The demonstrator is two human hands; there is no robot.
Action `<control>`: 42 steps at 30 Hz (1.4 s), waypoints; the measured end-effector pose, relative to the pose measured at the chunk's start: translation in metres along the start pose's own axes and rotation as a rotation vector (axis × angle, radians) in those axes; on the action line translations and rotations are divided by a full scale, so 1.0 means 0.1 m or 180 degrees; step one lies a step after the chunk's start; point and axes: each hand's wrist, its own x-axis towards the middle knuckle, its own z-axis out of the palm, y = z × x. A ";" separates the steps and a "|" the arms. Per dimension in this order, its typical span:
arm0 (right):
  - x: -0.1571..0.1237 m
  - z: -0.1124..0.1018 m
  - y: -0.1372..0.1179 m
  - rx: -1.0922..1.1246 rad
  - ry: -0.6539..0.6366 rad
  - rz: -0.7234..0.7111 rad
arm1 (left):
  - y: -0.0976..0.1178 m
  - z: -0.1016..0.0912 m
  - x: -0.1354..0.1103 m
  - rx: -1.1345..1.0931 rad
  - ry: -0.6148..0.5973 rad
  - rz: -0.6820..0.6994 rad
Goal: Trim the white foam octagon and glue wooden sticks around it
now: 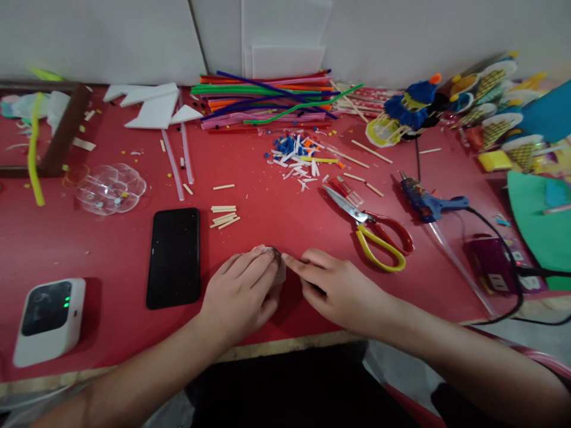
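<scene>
My left hand point(243, 288) is closed over a small pale piece point(281, 273), near the table's front edge. Most of this piece is hidden under the fingers, and a dark patch shows at its upper end. My right hand point(332, 279) is just to the right, its fingers curled and the index fingertip reaching to the piece's edge. Whether anything is inside the right hand's curl cannot be seen. Short wooden sticks point(224, 217) lie beyond my left hand. Scissors point(366, 226) with red and yellow handles lie beyond my right hand.
A black phone point(173, 258) and a white device point(50, 321) lie left. Pipe cleaners point(267, 98), paper scraps point(294, 156) and white foam pieces point(154, 107) are further back. At right are a corded blue glue gun point(428, 202) and decorated cone-shaped crafts point(502, 125).
</scene>
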 end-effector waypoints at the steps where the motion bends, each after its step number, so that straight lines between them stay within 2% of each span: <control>1: 0.00 0.00 0.00 0.0018 -0.0008 0.0001 | 0.00 0.00 0.00 0.0028 -0.0004 0.0006; 9: 0.04 -0.09 0.02 0.0157 -0.0216 -0.0024 | 0.01 -0.02 0.01 0.0155 -0.0022 0.0014; 28: -0.11 0.01 0.07 0.0132 0.0184 -0.0282 | 0.02 -0.04 0.02 0.0151 -0.0045 -0.0055; 37: -0.32 -0.07 0.08 0.0462 -0.0024 0.0017 | -0.03 0.00 0.00 -0.0069 -0.0017 -0.0003; 39: -0.30 -0.10 0.10 0.0735 0.0252 0.0180 | -0.05 0.00 -0.01 -0.0179 -0.0089 -0.0032; 42: -0.20 -0.13 0.11 0.1383 0.0891 0.0735 | -0.06 -0.03 -0.02 -0.0350 -0.0181 -0.0118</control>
